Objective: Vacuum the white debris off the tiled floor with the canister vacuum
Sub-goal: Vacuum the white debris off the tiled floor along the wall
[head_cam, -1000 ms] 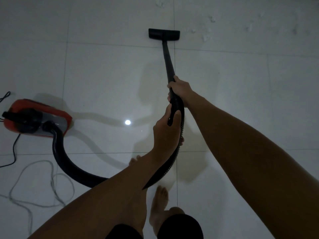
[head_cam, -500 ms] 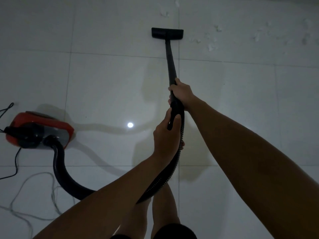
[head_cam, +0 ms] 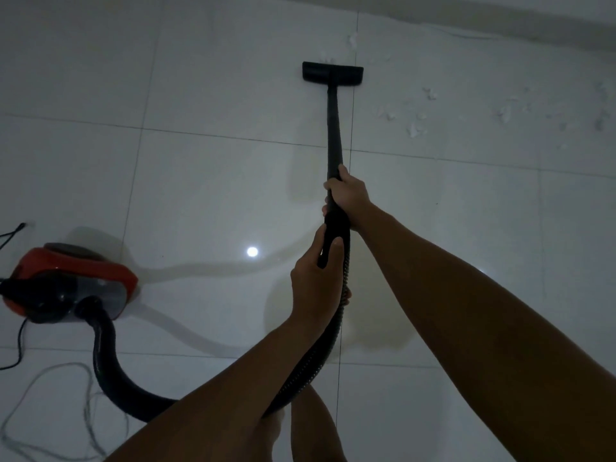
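Observation:
A black wand [head_cam: 334, 128] runs away from me to a flat black floor nozzle [head_cam: 332, 73] resting on the white tiled floor [head_cam: 206, 181]. My right hand [head_cam: 350, 194] grips the wand's near end. Just behind it, my left hand [head_cam: 316, 281] grips the ribbed black hose [head_cam: 106, 368] where it joins the wand. The hose curves left to the red canister vacuum [head_cam: 71, 283]. White debris [head_cam: 416, 126] lies scattered to the right of the wand, and small white bits [head_cam: 352, 41] sit just beyond the nozzle.
A black power cord [head_cam: 16, 345] and a pale looped cable [head_cam: 66, 411] lie on the floor at the lower left. A wall base [head_cam: 500, 25] runs across the top right. My bare legs [head_cam: 313, 428] stand below the hose.
The nozzle has been pushed forward toward the far white bits. I have stepped forward, so the canister and the debris sit lower in view and the wall base has appeared.

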